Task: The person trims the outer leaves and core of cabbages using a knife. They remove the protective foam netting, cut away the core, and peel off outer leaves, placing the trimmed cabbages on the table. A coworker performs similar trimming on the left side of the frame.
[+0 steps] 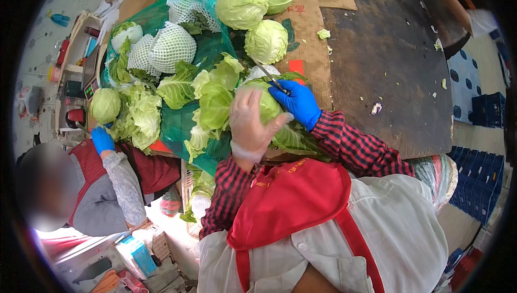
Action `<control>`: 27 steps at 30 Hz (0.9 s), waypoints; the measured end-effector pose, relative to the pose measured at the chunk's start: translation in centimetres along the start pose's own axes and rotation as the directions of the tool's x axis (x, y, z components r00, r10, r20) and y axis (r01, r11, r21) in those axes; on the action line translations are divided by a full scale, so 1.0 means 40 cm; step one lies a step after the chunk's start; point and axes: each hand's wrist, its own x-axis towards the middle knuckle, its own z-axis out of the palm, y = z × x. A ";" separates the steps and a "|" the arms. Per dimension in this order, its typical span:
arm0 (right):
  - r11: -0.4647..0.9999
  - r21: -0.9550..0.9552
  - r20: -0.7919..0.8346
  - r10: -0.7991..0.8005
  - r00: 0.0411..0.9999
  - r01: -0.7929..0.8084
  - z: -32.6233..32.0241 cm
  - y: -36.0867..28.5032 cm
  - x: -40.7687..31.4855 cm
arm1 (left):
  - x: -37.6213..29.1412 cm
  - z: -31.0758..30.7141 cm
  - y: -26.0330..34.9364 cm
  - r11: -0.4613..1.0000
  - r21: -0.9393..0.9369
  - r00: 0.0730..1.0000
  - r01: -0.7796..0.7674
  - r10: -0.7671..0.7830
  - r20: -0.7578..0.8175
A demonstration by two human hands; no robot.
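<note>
My left hand [252, 121], in a thin clear glove, is spread over a cabbage [268, 105] with pale green leaves; some fingers are blurred. In a blue glove, my right hand [297, 101] grips a knife [264, 69] at the cabbage's upper right, its blade pointing up and left. Loose outer leaves [216, 103] lie to the left of the cabbage, and more stick out beneath it. White foam netting [262, 73] shows just behind it. Three bare cabbages [266, 42] sit beyond on the cardboard.
Cabbages in foam nets [173, 49] lie on green mesh [210, 51] at the upper left. A co-worker with a blue-gloved hand [102, 140] stands at the left by another cabbage [106, 105]. Another person's arm [456, 6] reaches in at the upper right, past the dark tabletop [383, 71].
</note>
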 end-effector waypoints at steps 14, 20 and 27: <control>0.923 -0.357 -0.096 0.113 0.989 -0.140 0.072 0.064 0.006 | -0.165 0.062 -0.109 0.992 -0.057 0.963 0.113 -0.124 -0.241; 0.934 -0.347 -0.070 -0.116 0.991 0.085 0.036 0.053 0.017 | -0.153 0.080 -0.117 0.965 -0.207 0.924 0.163 -0.223 -0.312; 0.813 -0.517 -0.031 -0.328 0.944 0.266 -0.055 -0.095 -0.021 | -0.183 0.138 -0.053 0.945 -0.315 0.879 0.088 -0.222 -0.421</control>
